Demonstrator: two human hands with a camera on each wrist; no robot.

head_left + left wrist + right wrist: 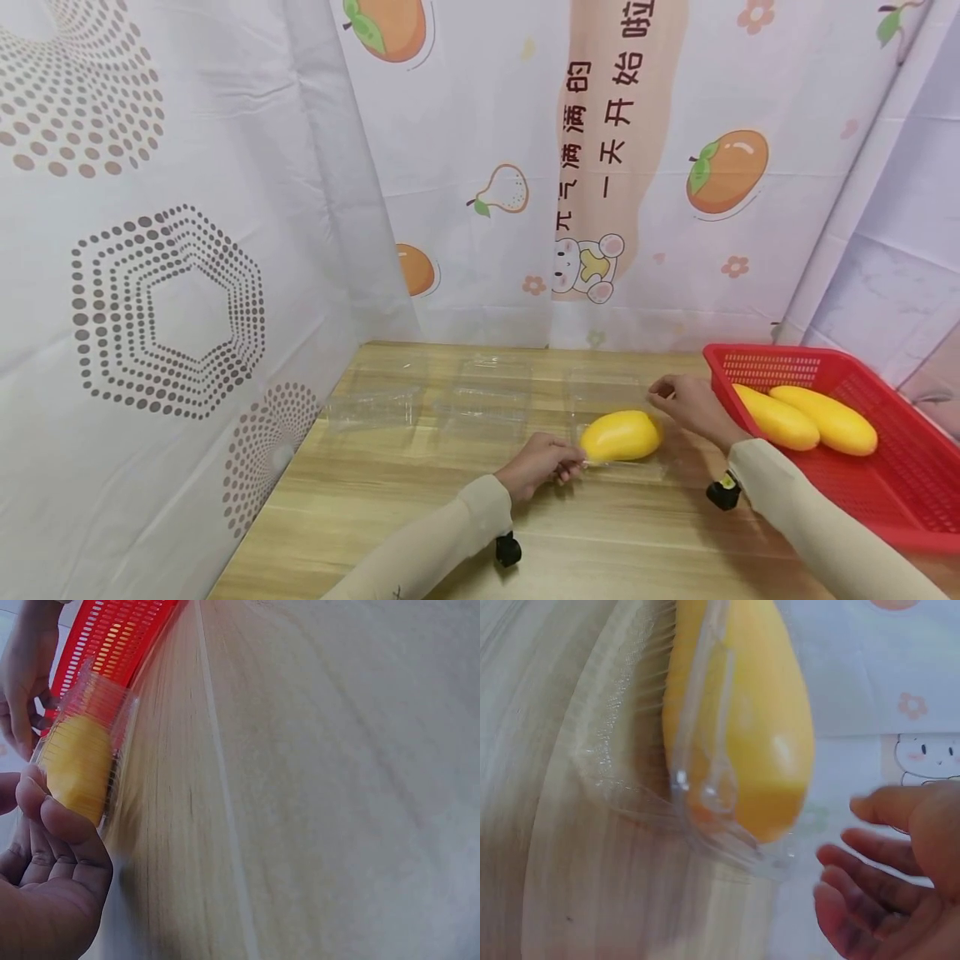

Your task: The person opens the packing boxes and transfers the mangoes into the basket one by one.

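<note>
A yellow mango [621,435] lies in a clear plastic clamshell box [637,472] on the table, its transparent lid raised at the back. At the box's front left corner, my left hand [542,463] pinches the rim between thumb and fingers; the left wrist view shows this left hand [56,847] with its other fingers bent. My right hand [692,406] hovers by the right edge of the lid. In the right wrist view, the right hand [900,877] has its fingers loosely bent and apart from the box, with nothing between them.
Two more clear boxes stand with lids raised to the left, one box [480,408] in the middle and another box [375,410] farther left. A red basket [892,508] with two yellow mangoes [825,417] is on the right. Printed curtains [465,275] hang behind the wooden table [420,517].
</note>
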